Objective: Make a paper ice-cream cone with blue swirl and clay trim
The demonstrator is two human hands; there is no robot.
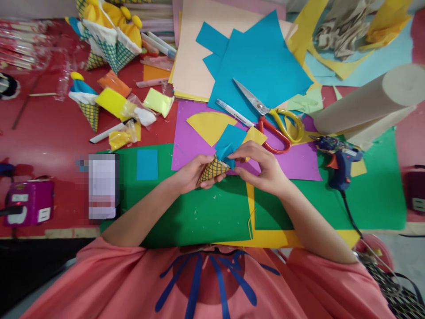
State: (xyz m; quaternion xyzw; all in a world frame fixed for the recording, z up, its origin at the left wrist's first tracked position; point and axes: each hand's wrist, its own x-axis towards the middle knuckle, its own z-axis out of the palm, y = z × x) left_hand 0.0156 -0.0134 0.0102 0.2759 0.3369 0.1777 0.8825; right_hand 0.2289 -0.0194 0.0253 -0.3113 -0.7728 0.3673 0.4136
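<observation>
Evidently the work centres on a checked cone [214,170], held in the air over the green sheet [199,212] in front of the person, tilted with its point down toward the person's left and its mouth toward the right. The left hand [194,173] is clasped round it, thumb along the upper side and fingers beneath. The right hand [264,166] is at the mouth, thumb and forefinger near together by a crumpled blue piece [227,152]; whether they truly pinch it cannot be told. Nor can I tell if that piece is joined to the flat blue paper just beyond it. The step in hand looks like tucking or shaping the blue piece at the opening. If so, the next move calls for a steady left hand that does not crush the cone, and small, light pushes from the right fingertips around the rim. Beyond the hands, the purple sheet [187,153] bears a yellow fan [210,125], a pen [235,114] and part of the scissors [264,110], whose blades lie over blue paper. A glue gun [341,166] lies to the right, and a small blue square [147,164] to the left.
</observation>
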